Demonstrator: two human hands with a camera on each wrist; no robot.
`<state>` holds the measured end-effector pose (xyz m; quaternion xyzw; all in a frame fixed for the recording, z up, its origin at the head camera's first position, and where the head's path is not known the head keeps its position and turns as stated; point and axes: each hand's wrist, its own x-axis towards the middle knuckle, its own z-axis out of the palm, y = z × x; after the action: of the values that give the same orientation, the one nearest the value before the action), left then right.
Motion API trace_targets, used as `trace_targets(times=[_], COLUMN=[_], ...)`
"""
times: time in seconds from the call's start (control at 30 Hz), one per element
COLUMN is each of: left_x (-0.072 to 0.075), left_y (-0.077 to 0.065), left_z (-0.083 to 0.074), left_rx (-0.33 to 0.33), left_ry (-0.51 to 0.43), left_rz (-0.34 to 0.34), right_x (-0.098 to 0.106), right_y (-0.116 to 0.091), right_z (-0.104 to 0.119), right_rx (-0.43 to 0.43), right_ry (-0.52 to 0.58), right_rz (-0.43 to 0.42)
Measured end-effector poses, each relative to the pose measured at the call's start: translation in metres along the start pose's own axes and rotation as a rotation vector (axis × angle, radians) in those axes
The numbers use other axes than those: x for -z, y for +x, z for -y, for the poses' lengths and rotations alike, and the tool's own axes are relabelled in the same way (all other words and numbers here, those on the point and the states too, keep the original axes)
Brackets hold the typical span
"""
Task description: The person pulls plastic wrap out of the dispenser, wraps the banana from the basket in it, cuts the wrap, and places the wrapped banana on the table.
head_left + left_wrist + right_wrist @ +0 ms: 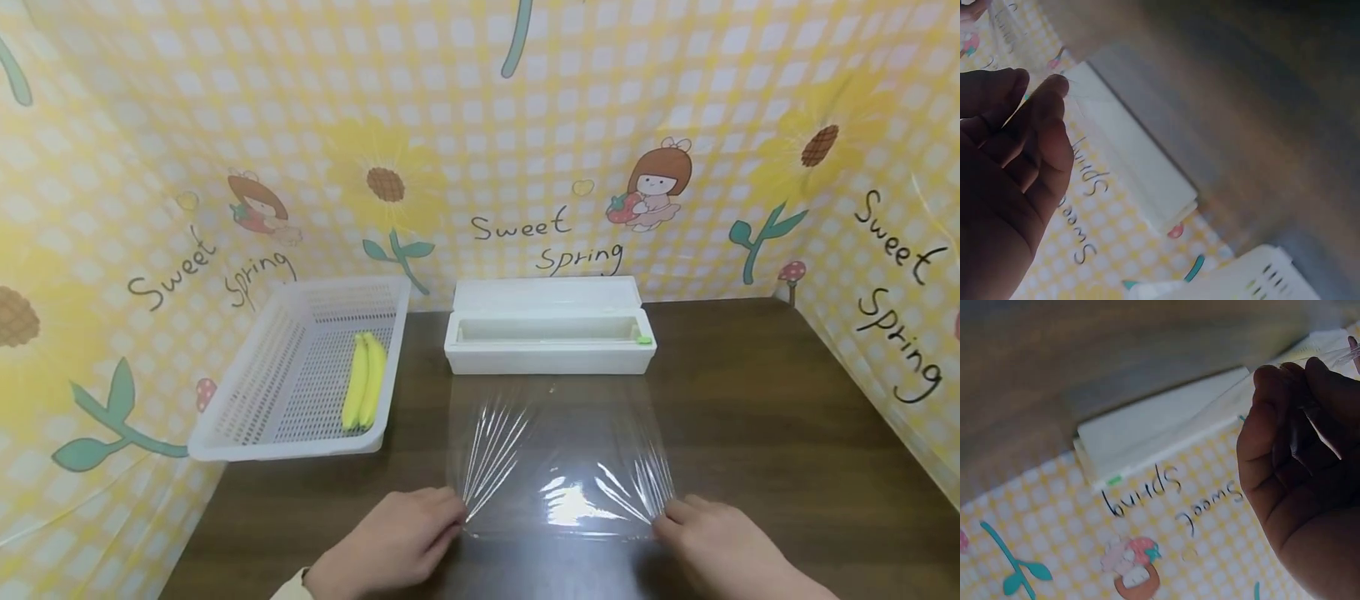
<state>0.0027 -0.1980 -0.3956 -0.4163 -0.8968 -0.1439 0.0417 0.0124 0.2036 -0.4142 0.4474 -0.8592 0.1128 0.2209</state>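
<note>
A sheet of clear plastic wrap (562, 450) stretches from the white wrap box (551, 360) toward the person, creased in shiny folds near its two front corners. The left hand (401, 533) pinches the left front corner between thumb and fingers, which the left wrist view shows close up on the hand (1019, 144). At the opposite corner the right hand (720, 542) pinches the film; in the right wrist view a fold of film trails from that hand (1304, 437). The box has its lid (547, 293) raised at the back and a green slider (643, 340) at its right end.
Left of the box stands a white plastic basket (288, 451) with two yellow bananas (363, 383) in it. A yellow checked cloth (480, 150) with flower prints hangs behind and beside the dark wooden table (765, 400).
</note>
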Motion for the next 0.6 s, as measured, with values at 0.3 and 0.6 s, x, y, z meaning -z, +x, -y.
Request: trace_targets(times=[0.3,0.6], left_x=[-0.033,-0.045], left_y=[0.004,0.007], left_z=[0.006,-0.001], left_rx=[-0.027,0.025], left_ry=[0.104,0.192], left_rz=[0.024,0.093], right_x=[-0.03,-0.041], right_y=[-0.014,-0.022], right_z=[-0.002,0.009], right_rx=[-0.064,-0.147], right_ry=[-0.021,-0.101], right_rz=[0.088,0.227])
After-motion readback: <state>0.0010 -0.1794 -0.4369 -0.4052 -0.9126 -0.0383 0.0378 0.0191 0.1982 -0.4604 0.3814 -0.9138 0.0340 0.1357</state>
